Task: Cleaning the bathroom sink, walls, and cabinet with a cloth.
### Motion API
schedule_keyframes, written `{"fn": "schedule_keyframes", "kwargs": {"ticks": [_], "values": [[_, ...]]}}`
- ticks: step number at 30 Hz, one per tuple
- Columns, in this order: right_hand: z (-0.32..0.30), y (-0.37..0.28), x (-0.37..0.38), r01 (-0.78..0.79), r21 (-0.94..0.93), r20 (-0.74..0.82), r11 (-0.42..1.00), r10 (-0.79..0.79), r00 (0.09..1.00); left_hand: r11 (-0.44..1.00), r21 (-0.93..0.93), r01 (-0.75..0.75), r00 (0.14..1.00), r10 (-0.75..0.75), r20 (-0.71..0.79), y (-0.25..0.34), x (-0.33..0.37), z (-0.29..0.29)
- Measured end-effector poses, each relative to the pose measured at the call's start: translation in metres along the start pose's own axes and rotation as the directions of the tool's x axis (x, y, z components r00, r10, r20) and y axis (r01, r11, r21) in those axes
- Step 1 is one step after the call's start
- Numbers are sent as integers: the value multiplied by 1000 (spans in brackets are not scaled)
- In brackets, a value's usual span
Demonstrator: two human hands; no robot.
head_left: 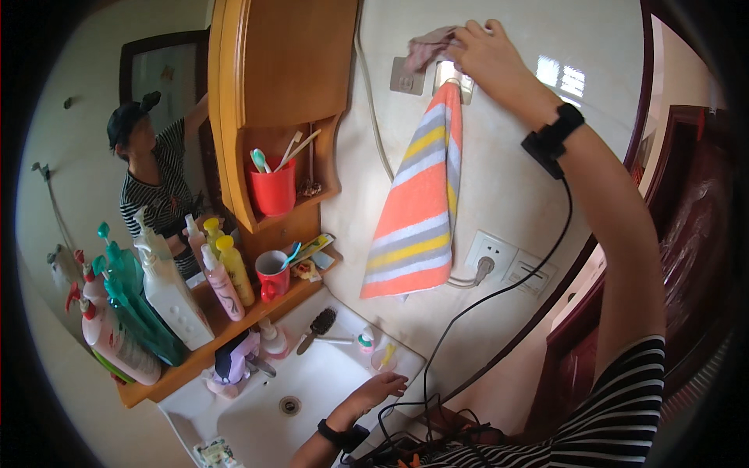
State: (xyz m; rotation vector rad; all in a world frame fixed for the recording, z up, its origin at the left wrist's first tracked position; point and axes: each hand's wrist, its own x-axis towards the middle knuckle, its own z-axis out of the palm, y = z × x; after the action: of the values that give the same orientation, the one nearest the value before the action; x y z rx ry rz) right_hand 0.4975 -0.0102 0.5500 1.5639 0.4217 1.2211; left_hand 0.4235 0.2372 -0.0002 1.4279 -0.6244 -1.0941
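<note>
Only one view here, the head cam, so here goes. The right hand point(485, 58) is way up at the wall with its fingers pinched on a mauve-grey cloth point(427, 48). The cloth is a bit blurry, but it's right at the grey switch plate point(404, 82), just above the striped towel point(417, 207) hanging on the wall.

My two cents on doing this well: bunch the cloth up more, because a loose flap like that could catch the towel. I'd go with flat, light strokes, and make sure it's not dripping around switches (can't tell from here if it's damp). Also mind the black cable point(570, 204) trailing off the wrist band point(552, 139); it looks like it could snag on a big swing.

Pose-wise, the right arm comes up the right side, raised high, with the wrist bent over toward the wall. The left hand point(376, 391) hangs low over the near right part of the sink point(324, 390), fingers loosely together and pointing right, close to a small clear cup point(384, 359). I don't see anything in it. The hands are well apart.
</note>
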Motion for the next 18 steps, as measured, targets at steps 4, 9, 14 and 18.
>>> {"fn": "schedule_keyframes", "kwargs": {"ticks": [4, 9, 14, 18], "values": [[-23, -13, -34, -24, 45, 81, 999, 20, 997, 1000, 4, 1, 1000, -1, -5, -2, -1, 4], [-54, -57, -79, 50, 162, 212, 986, -85, 974, 999, 26, -23, 1000, 23, 7, 1, -3, 7], [-84, -94, -118, 70, 400, 252, 914, -183, 950, 998, -7, -68, 998, 68, 5, -10, 2, 11], [-101, -108, -153, 254, 496, 279, 831, -429, 859, 999, 46, -26, 1000, 26, -3, 1, 2, 22]]}}
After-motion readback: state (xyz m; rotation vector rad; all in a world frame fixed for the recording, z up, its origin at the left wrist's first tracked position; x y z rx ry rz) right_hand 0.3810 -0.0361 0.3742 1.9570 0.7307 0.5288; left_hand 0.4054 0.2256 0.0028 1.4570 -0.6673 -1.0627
